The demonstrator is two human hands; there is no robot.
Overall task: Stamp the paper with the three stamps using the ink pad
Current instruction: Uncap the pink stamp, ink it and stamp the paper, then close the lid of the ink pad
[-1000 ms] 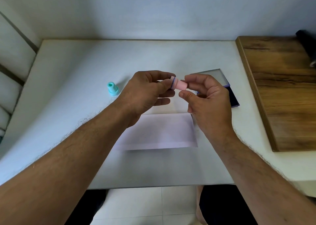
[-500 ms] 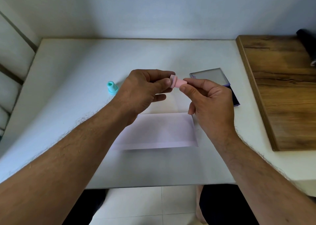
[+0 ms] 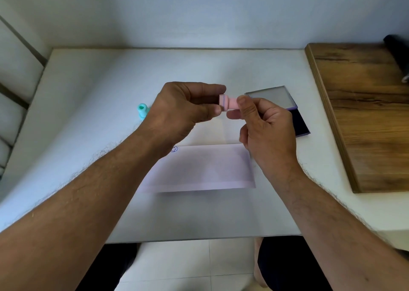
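Hands meet above the white table [image 3: 93, 96], well clear of its edges: left hand [image 3: 181, 111] and right hand [image 3: 263, 127] each pinch an end of the pink stamp [image 3: 228, 102]. Since a moment ago the wrist has shifted, uncovering a blue stamped mark [image 3: 174, 149], unreadable, on the paper [image 3: 203, 169]. Teal stamp [image 3: 141, 110] stands left; open ink pad [image 3: 287, 111] right, beside the wooden board [image 3: 365, 113].

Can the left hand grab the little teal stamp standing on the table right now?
Probably not yet: the left hand and right hand both pinch the small pink stamp. The teal plastic stamp stands unblocked beside it.
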